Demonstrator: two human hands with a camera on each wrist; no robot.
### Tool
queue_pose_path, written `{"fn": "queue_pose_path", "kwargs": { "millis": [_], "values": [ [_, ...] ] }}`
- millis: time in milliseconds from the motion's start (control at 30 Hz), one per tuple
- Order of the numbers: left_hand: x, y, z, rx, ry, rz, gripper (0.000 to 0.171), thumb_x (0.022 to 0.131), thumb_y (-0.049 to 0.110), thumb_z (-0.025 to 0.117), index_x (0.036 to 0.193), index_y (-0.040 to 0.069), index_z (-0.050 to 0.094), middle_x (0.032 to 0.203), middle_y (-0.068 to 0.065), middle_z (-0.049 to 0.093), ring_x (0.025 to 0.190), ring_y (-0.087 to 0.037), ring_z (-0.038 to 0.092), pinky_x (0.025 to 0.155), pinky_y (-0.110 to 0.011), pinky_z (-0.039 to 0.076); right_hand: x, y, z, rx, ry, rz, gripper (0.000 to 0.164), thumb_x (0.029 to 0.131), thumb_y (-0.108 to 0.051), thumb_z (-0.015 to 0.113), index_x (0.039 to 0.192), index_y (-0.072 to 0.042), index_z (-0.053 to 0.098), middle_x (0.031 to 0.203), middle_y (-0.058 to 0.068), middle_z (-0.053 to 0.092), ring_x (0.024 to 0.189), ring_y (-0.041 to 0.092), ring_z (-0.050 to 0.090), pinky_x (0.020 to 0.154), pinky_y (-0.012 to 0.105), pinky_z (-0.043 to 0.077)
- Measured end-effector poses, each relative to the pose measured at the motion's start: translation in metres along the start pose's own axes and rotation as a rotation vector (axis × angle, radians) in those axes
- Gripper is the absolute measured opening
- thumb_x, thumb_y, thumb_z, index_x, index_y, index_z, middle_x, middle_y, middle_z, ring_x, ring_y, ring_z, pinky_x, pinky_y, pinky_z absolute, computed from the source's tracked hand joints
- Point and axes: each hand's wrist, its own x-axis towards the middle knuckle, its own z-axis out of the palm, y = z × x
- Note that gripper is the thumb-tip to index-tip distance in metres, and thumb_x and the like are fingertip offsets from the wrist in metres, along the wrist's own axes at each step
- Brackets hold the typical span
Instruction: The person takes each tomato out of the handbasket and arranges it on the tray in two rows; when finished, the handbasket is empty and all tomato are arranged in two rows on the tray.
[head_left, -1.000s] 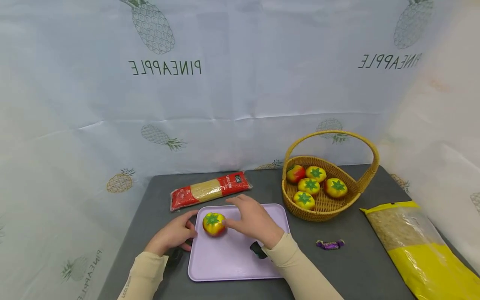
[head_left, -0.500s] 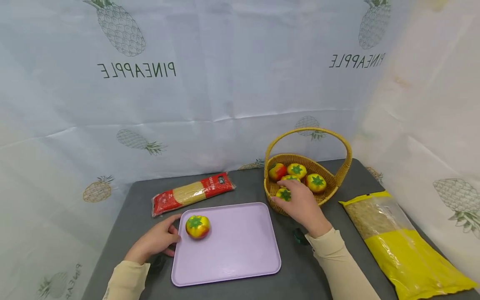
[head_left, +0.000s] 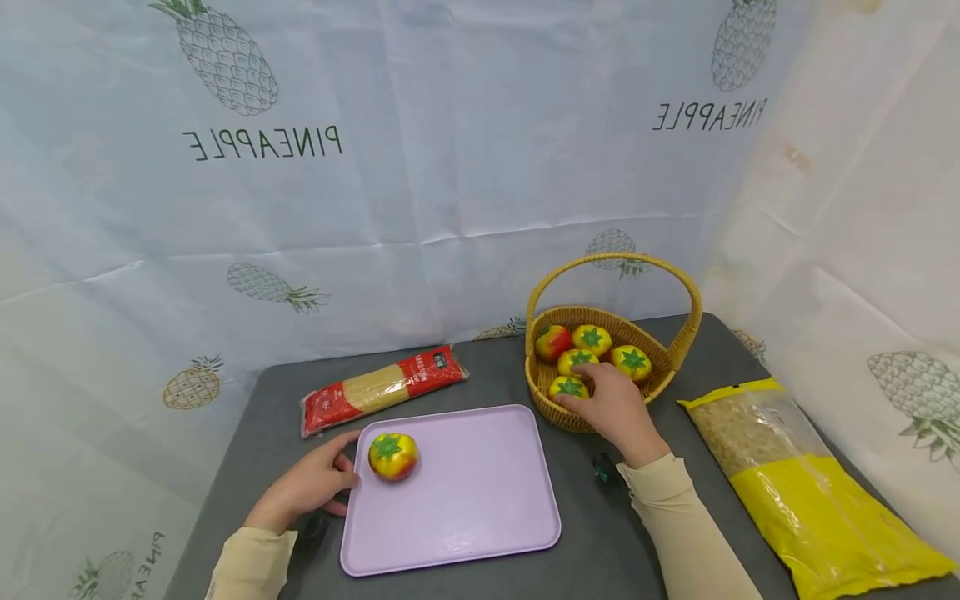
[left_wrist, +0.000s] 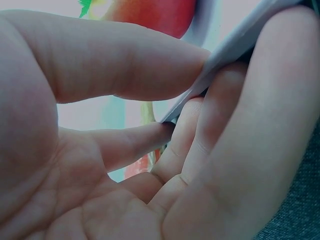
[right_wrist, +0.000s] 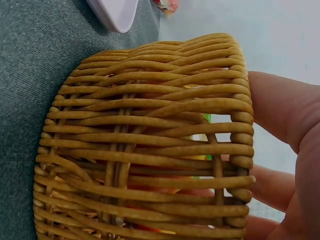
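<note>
A pale purple tray (head_left: 465, 500) lies on the table, and a yellow-red toy persimmon (head_left: 393, 457) sits near its left edge. My left hand (head_left: 311, 483) pinches that edge; in the left wrist view the thumb (left_wrist: 135, 65) presses on the rim and fingers curl beneath it. My right hand (head_left: 613, 408) reaches over the front rim of a wicker basket (head_left: 543, 400). Its thumb and fingers curl about the front persimmon (head_left: 567, 387) inside. From the right wrist view, woven wicker mostly hides the fruit and the fingertips.
Several other toy fruits, including a redder one (head_left: 553, 342), lie deeper in the basket under its tall arched handle (head_left: 615, 257). A red-and-clear pack of noodles (head_left: 386, 388) lies behind the tray. A yellow grain bag (head_left: 817, 492) lies on the right.
My right hand has left the persimmon on the tray, moved right to the basket and lowered onto the front persimmon. The left hand stays at the tray's edge. The head view has shifted.
</note>
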Motion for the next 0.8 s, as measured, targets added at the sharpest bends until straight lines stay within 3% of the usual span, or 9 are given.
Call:
{"fn": "queue_pose_path", "kwargs": {
  "millis": [800],
  "values": [
    [0.0023,-0.0031,0.0004,0.011,0.009,-0.019,0.078,0.093,0.007,0.073,0.163,0.009,0.041,0.101,-0.014,0.056,0.084,-0.025,0.063,0.065,-0.042,0.068,0.0078,0.0046,0.0031,-0.006,-0.034,0.03,0.062,0.089,-0.045,0.087,0.136,-0.005,0.073,0.132,0.017,0.076,0.114,0.036,0.071,0.102,0.059,0.059]
  ]
}}
